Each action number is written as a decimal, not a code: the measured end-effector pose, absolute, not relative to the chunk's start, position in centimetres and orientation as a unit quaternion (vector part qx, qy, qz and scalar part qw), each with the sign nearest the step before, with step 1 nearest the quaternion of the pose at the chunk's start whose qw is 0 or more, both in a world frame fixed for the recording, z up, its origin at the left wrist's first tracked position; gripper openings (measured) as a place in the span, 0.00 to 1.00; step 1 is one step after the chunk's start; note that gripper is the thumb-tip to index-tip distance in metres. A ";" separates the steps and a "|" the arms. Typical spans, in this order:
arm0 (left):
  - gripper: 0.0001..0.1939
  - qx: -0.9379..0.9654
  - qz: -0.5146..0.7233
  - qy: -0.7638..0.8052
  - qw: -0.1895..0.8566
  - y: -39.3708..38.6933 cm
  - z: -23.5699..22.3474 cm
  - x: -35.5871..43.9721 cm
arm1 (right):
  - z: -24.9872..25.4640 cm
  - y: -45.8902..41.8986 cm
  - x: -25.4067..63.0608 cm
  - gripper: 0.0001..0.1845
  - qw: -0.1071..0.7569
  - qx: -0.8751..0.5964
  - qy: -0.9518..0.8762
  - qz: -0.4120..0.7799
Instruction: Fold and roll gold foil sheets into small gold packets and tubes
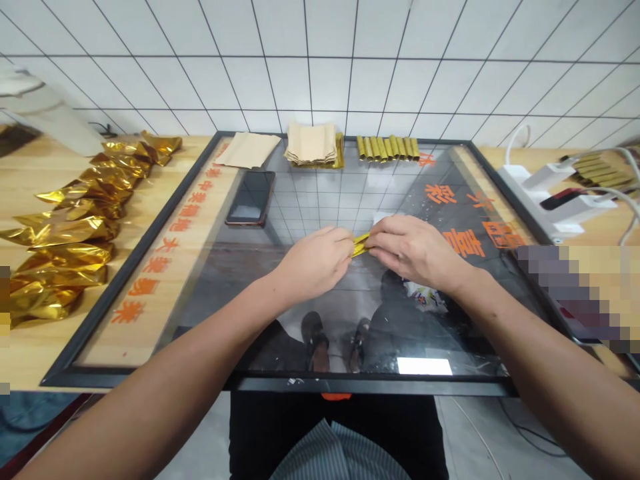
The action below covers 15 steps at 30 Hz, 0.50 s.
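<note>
My left hand (pixel 320 261) and my right hand (pixel 413 248) are close together above the middle of the glass table top. Between them is a narrow gold paper roll (pixel 361 245). The left fingers are closed on its left end, and the right thumb and fingers pinch the other end. Parts of the roll are hidden by my fingers. Near the back edge, a row of several similar gold rolls (pixel 388 148) lies side by side. Left of them is a stack of beige paper sheets (pixel 311 143) with gold showing at its side.
A phone (pixel 251 198) lies left of my hands, below a flat beige paper pile (pixel 249 149). Shiny gold folded pieces (pixel 70 227) line the wooden surface at left. A white power strip (pixel 540 193) with plugs and cables is at right. A crumpled wrapper (pixel 425 297) sits near my right wrist.
</note>
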<state>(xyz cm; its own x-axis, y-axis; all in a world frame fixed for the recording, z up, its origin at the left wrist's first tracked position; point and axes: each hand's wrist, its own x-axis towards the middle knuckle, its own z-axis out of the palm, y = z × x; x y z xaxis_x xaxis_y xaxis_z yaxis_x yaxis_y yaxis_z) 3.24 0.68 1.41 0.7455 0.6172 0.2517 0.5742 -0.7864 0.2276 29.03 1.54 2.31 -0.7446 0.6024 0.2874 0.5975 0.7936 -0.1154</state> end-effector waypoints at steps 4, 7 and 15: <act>0.13 0.920 0.183 0.336 0.086 0.7 1.2 3.0 | 2.1 1.5 29.2 0.15 0.173 -0.328 -0.929 0.008; 0.12 0.919 0.182 0.338 0.087 0.7 1.1 2.9 | 2.0 1.5 29.2 0.15 0.184 -0.327 -0.927 -0.003; 0.12 0.912 0.187 0.351 0.099 0.4 1.1 2.9 | 1.6 1.4 28.9 0.15 0.183 -0.316 -0.931 0.030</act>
<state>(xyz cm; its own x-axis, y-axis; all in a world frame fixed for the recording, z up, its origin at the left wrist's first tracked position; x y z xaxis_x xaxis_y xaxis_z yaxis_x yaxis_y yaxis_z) 2.95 0.37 1.07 0.6832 0.6778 0.2717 0.6040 -0.7336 0.3114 28.85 1.38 1.59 -0.7337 0.5989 0.3209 0.5772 0.7986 -0.1706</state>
